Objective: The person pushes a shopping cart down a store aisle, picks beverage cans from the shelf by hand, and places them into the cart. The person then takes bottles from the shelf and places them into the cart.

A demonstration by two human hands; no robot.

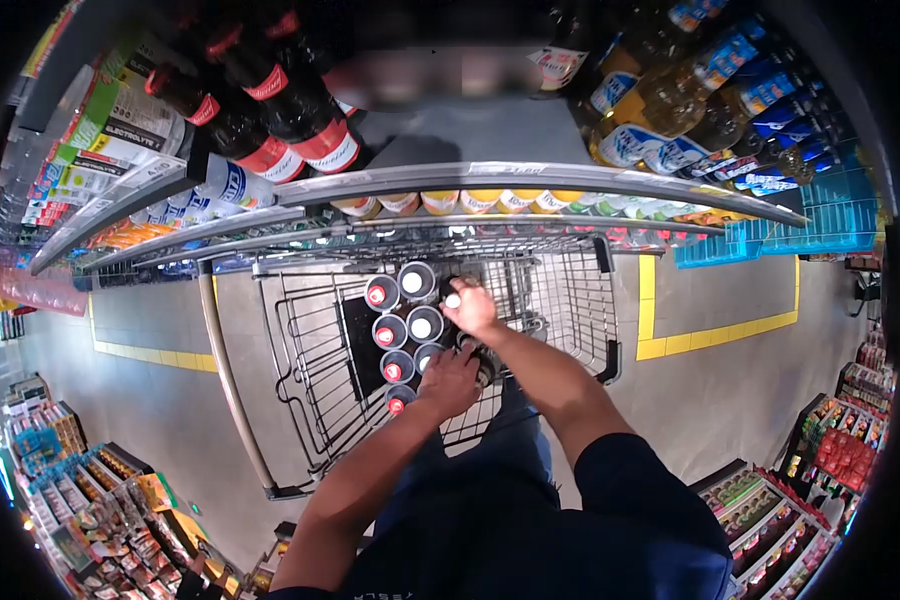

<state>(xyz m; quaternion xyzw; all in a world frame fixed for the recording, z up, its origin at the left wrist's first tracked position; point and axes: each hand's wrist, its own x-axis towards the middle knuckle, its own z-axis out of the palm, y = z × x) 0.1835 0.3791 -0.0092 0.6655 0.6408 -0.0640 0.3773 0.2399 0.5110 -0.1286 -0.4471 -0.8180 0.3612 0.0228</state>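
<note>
Below me stands a wire shopping cart (580, 340) holding several upright bottles, seen from above with round grey rims around their caps. Red caps run down the left row, among them a red-capped bottle (385, 336); white caps show in the row beside it, such as a white-capped bottle (421, 327). My right hand (473, 308) is closed around the neck of a dark bottle with a white cap (453, 300) at the far end. Nearer to me, my left hand (452, 382) curls over a bottle at the group's near right side; its palm and fingers hide most of that bottle.
Ahead, a shelf edge (440, 178) crosses above the cart's far side. Large red-labelled beer bottles (325, 140) stand on it at left, blue-labelled bottles (630, 145) at right. Blue baskets (830, 215) sit far right. Yellow tape (720, 340) marks the floor.
</note>
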